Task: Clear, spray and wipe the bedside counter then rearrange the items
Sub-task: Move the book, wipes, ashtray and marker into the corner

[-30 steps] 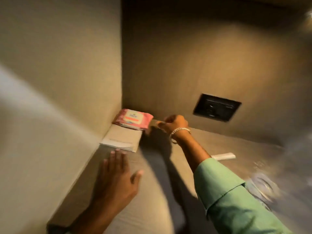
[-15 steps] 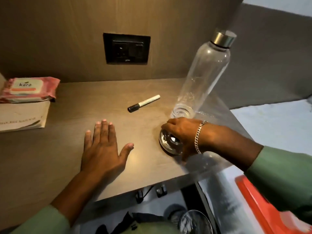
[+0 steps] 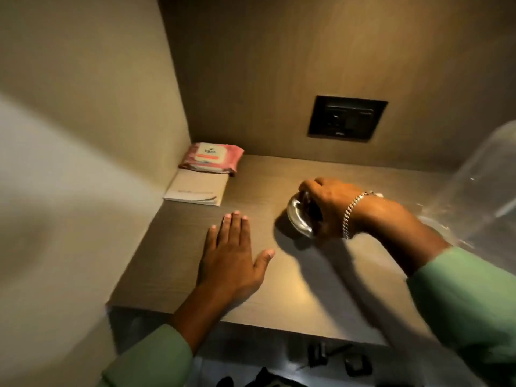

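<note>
My right hand, with a silver bracelet on the wrist, grips a round glass ashtray just above or on the middle of the wooden bedside counter. My left hand lies flat on the counter, fingers spread, holding nothing. In the back left corner a pink pack of wet wipes rests partly on a white booklet. A clear bottle stands blurred at the right edge. The marker is hidden behind my right wrist except for a white tip.
A black socket plate is set in the back wall. Walls close the counter on the left and behind. Below the front edge lie dark objects and cables.
My right hand has carried the ashtray from the counter's front right toward the middle. The view has swung left, so the bottle is now at the frame's edge. My left hand stays flat.
</note>
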